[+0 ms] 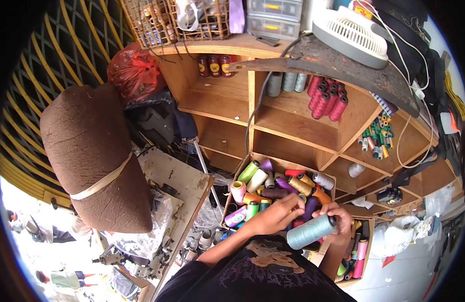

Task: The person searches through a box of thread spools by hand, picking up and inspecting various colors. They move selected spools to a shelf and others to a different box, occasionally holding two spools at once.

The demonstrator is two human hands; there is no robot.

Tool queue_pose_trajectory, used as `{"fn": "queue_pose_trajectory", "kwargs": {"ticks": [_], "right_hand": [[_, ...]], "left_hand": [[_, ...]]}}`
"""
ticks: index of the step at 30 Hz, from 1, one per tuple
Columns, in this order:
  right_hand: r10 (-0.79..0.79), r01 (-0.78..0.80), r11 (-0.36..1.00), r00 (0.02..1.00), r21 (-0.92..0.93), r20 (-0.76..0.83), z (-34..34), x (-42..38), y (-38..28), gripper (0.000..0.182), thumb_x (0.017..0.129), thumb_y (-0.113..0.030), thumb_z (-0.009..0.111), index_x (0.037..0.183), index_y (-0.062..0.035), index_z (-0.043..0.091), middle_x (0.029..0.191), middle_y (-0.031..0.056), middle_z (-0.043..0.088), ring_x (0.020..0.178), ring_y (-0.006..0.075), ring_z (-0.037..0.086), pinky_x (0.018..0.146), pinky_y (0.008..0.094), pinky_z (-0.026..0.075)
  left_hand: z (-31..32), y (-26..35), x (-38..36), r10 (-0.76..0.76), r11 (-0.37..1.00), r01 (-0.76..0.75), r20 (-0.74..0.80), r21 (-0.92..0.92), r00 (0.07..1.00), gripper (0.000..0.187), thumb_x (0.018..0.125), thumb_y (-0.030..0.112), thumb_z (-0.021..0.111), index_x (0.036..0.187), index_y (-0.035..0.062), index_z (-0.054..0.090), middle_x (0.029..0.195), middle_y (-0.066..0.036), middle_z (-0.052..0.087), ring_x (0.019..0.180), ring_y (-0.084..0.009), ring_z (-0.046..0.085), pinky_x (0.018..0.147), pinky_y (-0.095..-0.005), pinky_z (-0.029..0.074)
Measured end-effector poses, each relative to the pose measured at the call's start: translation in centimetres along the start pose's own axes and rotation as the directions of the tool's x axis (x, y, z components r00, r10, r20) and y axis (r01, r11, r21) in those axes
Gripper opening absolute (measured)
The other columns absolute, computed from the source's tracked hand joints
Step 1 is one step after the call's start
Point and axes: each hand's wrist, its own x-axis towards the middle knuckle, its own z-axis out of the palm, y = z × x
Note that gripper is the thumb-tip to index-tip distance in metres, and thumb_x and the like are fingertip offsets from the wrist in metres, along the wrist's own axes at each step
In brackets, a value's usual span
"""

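Note:
A large pale blue-green thread spool [311,232] is held in my right hand [338,221], its fingers round the dark end of the spool. Just left of it, over the box, is my left hand [278,215], its fingers bent and drawn together; whether anything thin is between them is too small to tell. Beneath and beyond both hands, a cardboard box [231,194] holds several spools in many colours, among them a lime green spool [248,171] and a pink spool [238,191].
Wooden shelves [293,120] with maroon spools [329,98] stand ahead. A second box [369,246] of spools is at the right. A brown padded roll [91,156] and a worktable [167,168] are at the left. A white fan [351,38] lies on top.

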Motion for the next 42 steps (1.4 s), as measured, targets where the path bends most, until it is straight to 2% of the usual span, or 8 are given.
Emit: {"fn": "queue_pose_trajectory", "kwargs": {"ticks": [1, 7, 12, 15, 19, 22, 28, 42], "right_hand": [[-0.010, 0.010, 1.000, 1.000, 0.028, 0.000, 0.3, 0.0, 0.0, 0.059, 0.061, -0.006, 0.080, 0.112, -0.0003, 0.051, 0.108, 0.0192, 0.048, 0.103, 0.0352, 0.060, 0.089, 0.0457, 0.052], [-0.029, 0.038, 0.986, 0.998, 0.165, -0.059, 0.5, -0.1, 0.1, 0.054, 0.063, -0.003, 0.079, 0.108, -0.0024, 0.049, 0.107, 0.0197, 0.047, 0.105, 0.0381, 0.059, 0.087, 0.0471, 0.053], [-0.048, 0.069, 0.960, 0.995, 0.271, -0.082, 0.6, 0.2, 0.5, 0.056, 0.066, -0.003, 0.078, 0.111, -0.0045, 0.045, 0.112, 0.0204, 0.048, 0.112, 0.0375, 0.057, 0.094, 0.0460, 0.049], [-0.017, 0.046, 0.974, 0.991, 0.222, -0.133, 1.0, 0.4, 0.3, 0.052, 0.068, -0.008, 0.078, 0.107, -0.0049, 0.044, 0.111, 0.0204, 0.050, 0.111, 0.0361, 0.058, 0.095, 0.0466, 0.048], [0.016, 0.025, 0.973, 0.984, 0.231, -0.175, 1.2, 0.4, 0.4, 0.049, 0.068, -0.006, 0.075, 0.106, -0.0051, 0.044, 0.111, 0.0205, 0.051, 0.112, 0.0323, 0.056, 0.104, 0.0528, 0.039], [0.037, -0.001, 0.977, 0.986, 0.212, -0.162, 0.9, 0.1, 0.6, 0.045, 0.070, -0.005, 0.072, 0.106, -0.0053, 0.045, 0.112, 0.0204, 0.051, 0.114, 0.0303, 0.053, 0.108, 0.0557, 0.032], [0.076, -0.042, 0.981, 0.981, 0.191, -0.176, 0.7, -0.1, 0.3, 0.040, 0.073, -0.005, 0.068, 0.106, -0.0064, 0.046, 0.113, 0.0193, 0.051, 0.115, 0.0293, 0.052, 0.110, 0.0562, 0.029], [0.061, -0.023, 0.971, 0.987, 0.239, -0.151, 0.9, -0.3, 1.1, 0.044, 0.073, -0.006, 0.073, 0.106, -0.0066, 0.045, 0.116, 0.0196, 0.050, 0.116, 0.0321, 0.052, 0.108, 0.0524, 0.034]], "left_hand": [[-0.1, 0.1, 0.1, -0.032, 0.999, 0.033, -0.035, 0.036, 0.999, 0.010, 0.093, 0.008, 0.053, 0.096, -0.0013, 0.051, 0.093, -0.013, 0.053, 0.089, -0.0265, 0.055, 0.080, -0.0341, 0.044], [-0.4, -0.5, 0.2, -0.109, 0.992, 0.115, -0.125, 0.042, 0.986, 0.011, 0.094, 0.007, 0.053, 0.101, -0.0020, 0.054, 0.092, -0.009, 0.057, 0.086, -0.0170, 0.058, 0.078, -0.0297, 0.047], [-0.2, 0.1, -0.3, -0.192, 0.860, 0.230, 0.129, -0.456, 0.973, 0.026, 0.096, 0.013, 0.054, 0.116, -0.0033, 0.055, 0.107, -0.009, 0.059, 0.105, -0.0155, 0.058, 0.092, -0.0310, 0.046], [-0.5, 1.3, 0.0, -0.187, 0.889, 0.287, 0.290, -0.357, 0.939, 0.030, 0.095, 0.008, 0.053, 0.123, -0.0046, 0.051, 0.116, -0.012, 0.058, 0.109, -0.0178, 0.056, 0.097, -0.0346, 0.045], [0.1, 0.9, -0.1, -0.218, 0.859, 0.285, 0.199, -0.426, 0.955, 0.023, 0.090, 0.011, 0.063, 0.108, -0.0029, 0.060, 0.099, -0.009, 0.065, 0.094, -0.0152, 0.063, 0.085, -0.0305, 0.050], [-0.4, 1.3, 0.2, -0.141, 0.979, 0.157, 0.128, -0.127, 0.982, 0.016, 0.086, 0.009, 0.068, 0.097, -0.0023, 0.064, 0.092, -0.009, 0.066, 0.087, -0.0167, 0.065, 0.079, -0.0300, 0.050], [0.1, 3.8, 0.6, -0.088, 0.985, 0.080, 0.046, 0.151, 0.995, 0.013, 0.082, 0.006, 0.069, 0.090, -0.0027, 0.064, 0.086, -0.012, 0.065, 0.080, -0.0246, 0.065, 0.073, -0.0323, 0.049], [0.2, 1.7, 0.6, -0.092, 0.989, 0.092, -0.003, 0.115, 0.996, 0.016, 0.078, -0.001, 0.061, 0.089, -0.0007, 0.049, 0.081, -0.012, 0.053, 0.074, -0.0243, 0.054, 0.071, -0.0328, 0.045]]}}
